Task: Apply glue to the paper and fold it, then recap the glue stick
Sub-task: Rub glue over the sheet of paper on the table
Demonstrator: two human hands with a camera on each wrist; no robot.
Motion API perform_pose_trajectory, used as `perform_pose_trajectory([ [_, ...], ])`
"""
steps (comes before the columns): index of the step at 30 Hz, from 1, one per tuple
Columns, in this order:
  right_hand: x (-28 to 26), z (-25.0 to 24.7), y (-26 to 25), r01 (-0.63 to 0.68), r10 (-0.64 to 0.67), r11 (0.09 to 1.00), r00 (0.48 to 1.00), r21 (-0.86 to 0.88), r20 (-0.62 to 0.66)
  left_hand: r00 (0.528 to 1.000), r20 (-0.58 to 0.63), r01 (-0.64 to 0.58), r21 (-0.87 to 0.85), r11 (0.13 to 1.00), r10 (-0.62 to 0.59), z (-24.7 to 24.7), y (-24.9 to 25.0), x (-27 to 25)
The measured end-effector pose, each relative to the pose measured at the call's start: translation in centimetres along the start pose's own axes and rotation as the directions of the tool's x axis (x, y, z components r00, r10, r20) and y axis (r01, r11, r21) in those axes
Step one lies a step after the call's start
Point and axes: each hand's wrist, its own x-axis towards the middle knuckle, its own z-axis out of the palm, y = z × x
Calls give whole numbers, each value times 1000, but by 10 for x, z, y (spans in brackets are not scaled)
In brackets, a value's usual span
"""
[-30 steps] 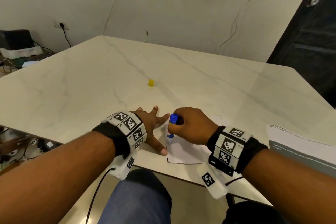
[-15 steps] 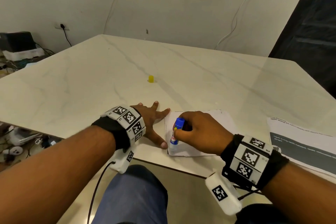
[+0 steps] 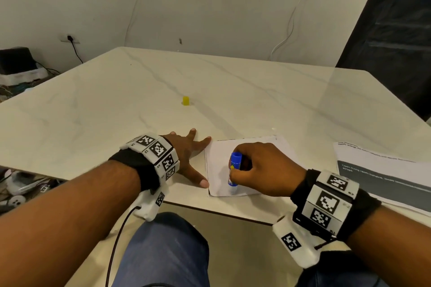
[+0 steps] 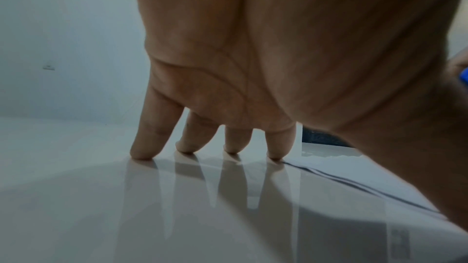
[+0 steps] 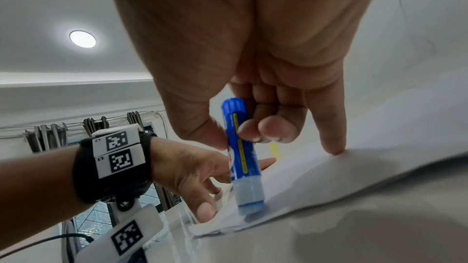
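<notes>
Between right hand fingers, glue stick touches paper.

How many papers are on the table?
2. A white paper lies under the right hand with the glue stick; a printed sheet lies at the table's right edge. More could be stacked underneath.

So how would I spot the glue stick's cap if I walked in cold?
Start at the big pale marble table. Look past the hands, toward the table's middle, beyond the white paper. The cap stands there alone: a tiny yellow cylinder, the only yellow thing on the bare tabletop.
</notes>
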Motion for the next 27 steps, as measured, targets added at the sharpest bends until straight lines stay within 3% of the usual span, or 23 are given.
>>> perform_pose_trajectory([
  [7,-9,-19,17,-89,89,996,996,-8,-7,1000,7,-4,-8,1000,4,-3,1,-3],
  [13,-2,-15,-1,-99,104,978,994,183,-19,999,5,34,-86,996,-34,-1,0,3],
  [19,-6,-2,-5,-6,6,1000,1000,27,25,999,2,39,-88,995,-39,7,5,2],
  [27,-20,-45,45,-165,166,984,986,-68,7,1000,-7,-8,-71,997,7,10,-2,10],
])
